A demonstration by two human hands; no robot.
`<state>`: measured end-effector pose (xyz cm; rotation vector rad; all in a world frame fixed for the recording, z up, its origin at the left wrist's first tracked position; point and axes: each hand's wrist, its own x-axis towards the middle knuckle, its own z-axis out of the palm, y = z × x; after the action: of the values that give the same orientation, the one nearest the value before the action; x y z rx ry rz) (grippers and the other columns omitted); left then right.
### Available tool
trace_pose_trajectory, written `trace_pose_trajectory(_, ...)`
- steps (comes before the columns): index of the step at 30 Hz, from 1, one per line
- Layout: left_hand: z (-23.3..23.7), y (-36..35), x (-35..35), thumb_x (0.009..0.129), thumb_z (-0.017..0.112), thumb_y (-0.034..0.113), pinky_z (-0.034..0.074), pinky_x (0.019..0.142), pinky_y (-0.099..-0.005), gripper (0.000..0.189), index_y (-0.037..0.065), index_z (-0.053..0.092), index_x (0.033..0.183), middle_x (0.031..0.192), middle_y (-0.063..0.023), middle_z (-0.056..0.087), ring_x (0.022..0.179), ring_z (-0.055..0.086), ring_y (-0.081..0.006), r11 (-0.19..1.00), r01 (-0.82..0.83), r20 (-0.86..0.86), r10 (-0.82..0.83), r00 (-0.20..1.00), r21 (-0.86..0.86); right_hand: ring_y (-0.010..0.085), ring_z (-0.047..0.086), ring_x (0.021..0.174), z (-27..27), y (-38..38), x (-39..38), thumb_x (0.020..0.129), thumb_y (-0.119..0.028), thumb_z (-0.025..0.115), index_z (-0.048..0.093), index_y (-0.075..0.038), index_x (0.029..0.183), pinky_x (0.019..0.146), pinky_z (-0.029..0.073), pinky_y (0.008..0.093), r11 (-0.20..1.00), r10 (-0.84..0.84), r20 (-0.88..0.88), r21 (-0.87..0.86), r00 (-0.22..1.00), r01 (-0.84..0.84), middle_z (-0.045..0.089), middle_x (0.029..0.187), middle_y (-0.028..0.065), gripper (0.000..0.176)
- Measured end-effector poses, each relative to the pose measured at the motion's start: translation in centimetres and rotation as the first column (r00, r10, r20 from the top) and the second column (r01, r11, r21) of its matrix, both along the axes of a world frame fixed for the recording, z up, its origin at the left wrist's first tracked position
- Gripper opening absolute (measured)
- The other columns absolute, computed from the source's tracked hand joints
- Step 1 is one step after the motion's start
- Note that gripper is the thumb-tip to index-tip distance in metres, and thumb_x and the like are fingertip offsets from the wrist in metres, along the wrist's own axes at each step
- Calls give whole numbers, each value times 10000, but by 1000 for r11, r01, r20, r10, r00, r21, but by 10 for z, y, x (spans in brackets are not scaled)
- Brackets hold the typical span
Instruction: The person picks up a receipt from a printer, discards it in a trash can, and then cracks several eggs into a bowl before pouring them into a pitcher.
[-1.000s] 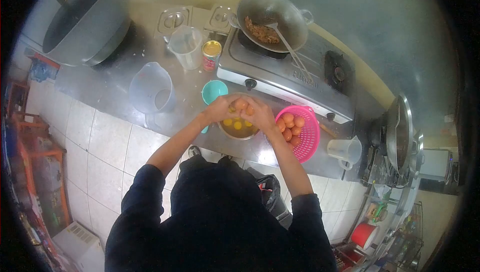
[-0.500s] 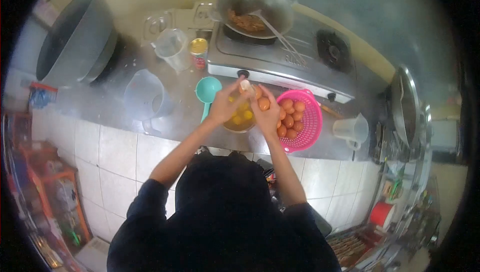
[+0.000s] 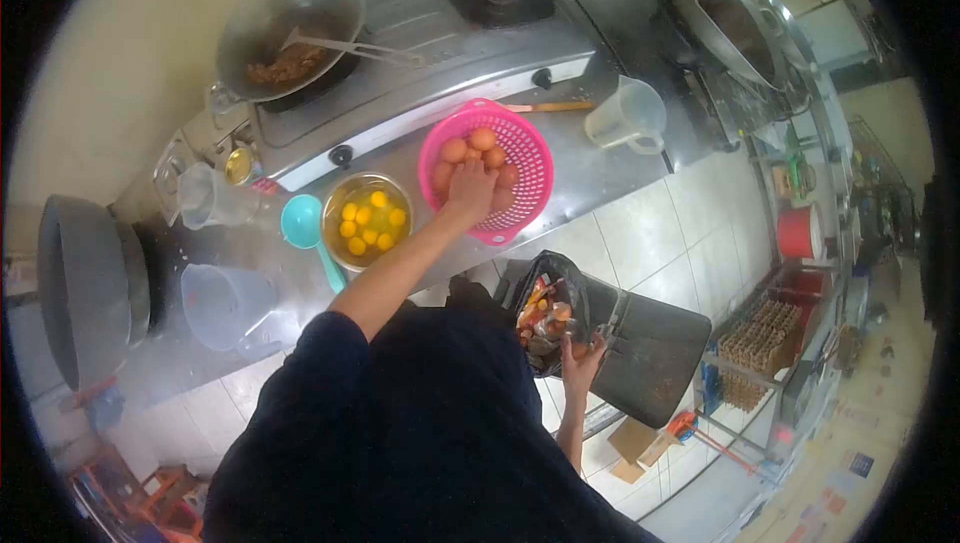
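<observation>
Apart go your hands, together over the metal bowl half a second ago: your left hand is now down in the pink basket, and your right hand is off to the right and nearer your body, at the lined bin. Your left has its fingers bent over the brown eggs, which sit in the basket under and around it; whether it grips one, I can't tell from up here. Your right has its fingers partly curled at the bin's edge, and what sits between them is too small to make out. Just left of those fingertips, mixed rubbish lies in the liner, with the flat lid to the hand's right. Left of your left wrist, the bowl holds several whole-looking yolks, the teal scoop just beyond. For a clean pick, keep the left grip soft, cup an egg from its sides and raise it straight, sparing its neighbours a knock. Over on the right, best keep those fingers inside the rim, so any bits or drips land in the liner, not on the floor.
</observation>
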<state>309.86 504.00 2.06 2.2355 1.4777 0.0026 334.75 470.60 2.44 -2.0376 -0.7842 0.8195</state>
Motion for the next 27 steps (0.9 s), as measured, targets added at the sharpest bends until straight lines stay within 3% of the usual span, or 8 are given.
trace_pose_trajectory(3, -18, 12, 17, 873, 628, 247, 442, 990, -501, 548, 73, 492, 1375, 1315, -265, 527, 1251, 477, -413, 993, -5, -138, -10, 990, -114, 171, 538, 919, -12, -3, 14, 905, -40, 624, 425, -36, 1149, 854, 453, 311, 998, -19, -4, 67, 1000, 19, 538, 1034, 97, 315)
trace_pose_trajectory(6, -19, 4, 13, 939, 506, 231, 501, 859, -477, 378, 29, 543, 1256, 1282, -237, 561, 1069, 610, -388, 989, -134, 111, 128, 986, 56, 177, 543, 968, 42, 64, -7, 900, -37, 645, 436, -21, 1190, 861, 463, 316, 952, 201, -15, 238, 979, -192, 515, 1065, 100, 358)
trace_pose_trajectory(9, 35, -3, -8, 943, 521, 284, 457, 955, -440, 429, 20, 537, 1280, 1287, -191, 567, 1218, 534, -303, 951, -131, 516, 263, 815, -279, 191, 563, 1005, 104, 146, -43, 891, -78, 702, 446, -17, 1300, 881, 470, 311, 883, 356, 146, 271, 923, -383, 540, 1093, 102, 486)
trace_pose_trajectory(12, 36, -32, -15, 993, 399, 401, 428, 1000, -417, 501, 8, 529, 1275, 1280, -134, 577, 1227, 528, -248, 818, -43, 816, 575, 63, -573, 228, 588, 1085, 131, 205, -82, 849, -91, 762, 509, -6, 1289, 932, 481, 335, 815, 377, 90, 440, 922, -376, 591, 1167, 138, 515)
trace_pose_trajectory(15, 95, -61, -12, 1011, 300, 466, 396, 1037, -395, 573, 19, 524, 1291, 1278, -100, 579, 1233, 521, -229, 877, -48, 862, 460, -212, -479, 262, 597, 1138, 139, 239, -123, 817, -105, 799, 517, 5, 1283, 971, 482, 360, 702, 458, 235, 496, 857, -511, 607, 1215, 173, 556)
trace_pose_trajectory(23, 113, -90, -50, 1036, 333, 358, 371, 1077, -374, 458, 45, 489, 1332, 1306, -97, 555, 1239, 511, -219, 799, -268, 828, 442, -344, -538, 252, 574, 1185, 118, 246, -180, 829, -25, 765, 461, 15, 1296, 1037, 450, 356, 512, 650, 251, 554, 718, -657, 543, 1289, 179, 559)
trace_pose_trajectory(26, 102, -94, -79, 997, 471, 232, 377, 1060, -328, 391, 73, 478, 1354, 1317, -76, 549, 1233, 509, -196, 758, -408, 861, 449, -239, -509, 225, 583, 1118, 127, 251, -209, 841, -57, 758, 508, 3, 1215, 921, 515, 337, 579, 687, -231, 747, 689, -327, 530, 1254, 142, 454)
trace_pose_trajectory(27, 100, -101, -90, 977, 524, 190, 378, 1052, -308, 402, 84, 475, 1362, 1321, -65, 548, 1231, 508, -185, 735, -459, 863, 471, -185, -499, 209, 587, 1087, 125, 256, -212, 855, -65, 743, 503, -11, 1227, 876, 525, 316, 565, 755, -220, 695, 617, -444, 512, 1256, 133, 446)
